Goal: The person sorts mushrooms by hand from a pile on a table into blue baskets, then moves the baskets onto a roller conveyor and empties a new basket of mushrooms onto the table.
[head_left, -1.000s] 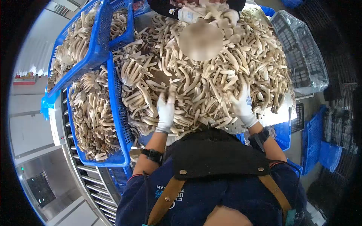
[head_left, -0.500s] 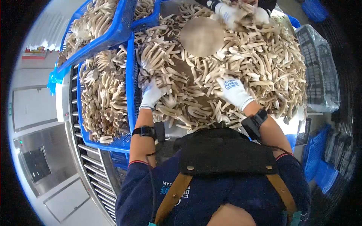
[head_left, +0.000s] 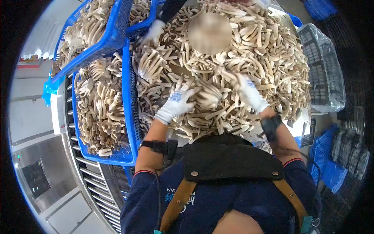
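Note:
Both of my hands wear white gloves over a wide pile of pale, long-stemmed mushrooms [head_left: 269, 66]. My left hand [head_left: 177, 102] lies palm down with its fingers spread, beside a blurred mushroom cluster [head_left: 208, 95] at the middle of the pile. On the right, my right hand [head_left: 250, 93] reaches into the mushrooms; its fingers are smeared by motion near some stems, and whether it holds any is unclear. Another cluster [head_left: 151, 65] lies farther up and left of my left hand.
Blue baskets of mushrooms [head_left: 130, 101] [head_left: 117, 35] stand on the left by a metal roller conveyor [head_left: 93, 183]. A co-worker's gloved hand [head_left: 155, 31] reaches in at the upper left of the pile. A plastic-wrapped crate [head_left: 323, 66] is at the right.
My left hand has moved right and its fingers have spread. My right hand has shifted slightly. The co-worker's hand has moved to the upper left. The view has shifted a little.

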Tool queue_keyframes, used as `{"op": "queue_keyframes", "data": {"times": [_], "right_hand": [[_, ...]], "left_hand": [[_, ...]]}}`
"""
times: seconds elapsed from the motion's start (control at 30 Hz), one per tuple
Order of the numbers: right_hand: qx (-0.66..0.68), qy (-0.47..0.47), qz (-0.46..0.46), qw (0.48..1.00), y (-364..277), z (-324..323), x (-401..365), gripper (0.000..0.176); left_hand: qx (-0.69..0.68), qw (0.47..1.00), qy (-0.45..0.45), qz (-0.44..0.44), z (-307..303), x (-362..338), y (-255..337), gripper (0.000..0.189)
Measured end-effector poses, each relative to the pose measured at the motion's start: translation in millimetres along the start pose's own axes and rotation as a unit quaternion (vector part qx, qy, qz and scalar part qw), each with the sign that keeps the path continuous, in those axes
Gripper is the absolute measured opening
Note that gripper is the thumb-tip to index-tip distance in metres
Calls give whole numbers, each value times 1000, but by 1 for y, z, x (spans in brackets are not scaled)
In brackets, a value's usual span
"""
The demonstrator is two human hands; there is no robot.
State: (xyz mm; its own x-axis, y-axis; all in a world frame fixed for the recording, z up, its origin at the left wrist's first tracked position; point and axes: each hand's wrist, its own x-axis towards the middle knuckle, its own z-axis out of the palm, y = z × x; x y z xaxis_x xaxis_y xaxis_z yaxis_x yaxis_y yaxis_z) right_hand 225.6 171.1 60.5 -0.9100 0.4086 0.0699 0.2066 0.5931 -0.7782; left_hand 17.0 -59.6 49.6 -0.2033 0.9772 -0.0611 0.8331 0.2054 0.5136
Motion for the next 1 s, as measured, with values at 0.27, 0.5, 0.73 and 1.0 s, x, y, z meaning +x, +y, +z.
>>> {"op": "queue_keyframes", "data": {"times": [0.27,0.5,0.73,1.0], "right_hand": [[-181,272,-59,943,-55,-43,21,19],[-58,-178,88,978,-16,79,16,58],[592,24,97,799,-35,79,-17,63],[542,126,-70,828,-23,91,-62,58]], "left_hand": [[-486,803,46,-342,29,-62,73,59],[-634,721,107,-257,110,-24,43,62],[-718,686,100,-58,13,14,94,41],[-527,826,151,-129,42,4,108,65]]}}
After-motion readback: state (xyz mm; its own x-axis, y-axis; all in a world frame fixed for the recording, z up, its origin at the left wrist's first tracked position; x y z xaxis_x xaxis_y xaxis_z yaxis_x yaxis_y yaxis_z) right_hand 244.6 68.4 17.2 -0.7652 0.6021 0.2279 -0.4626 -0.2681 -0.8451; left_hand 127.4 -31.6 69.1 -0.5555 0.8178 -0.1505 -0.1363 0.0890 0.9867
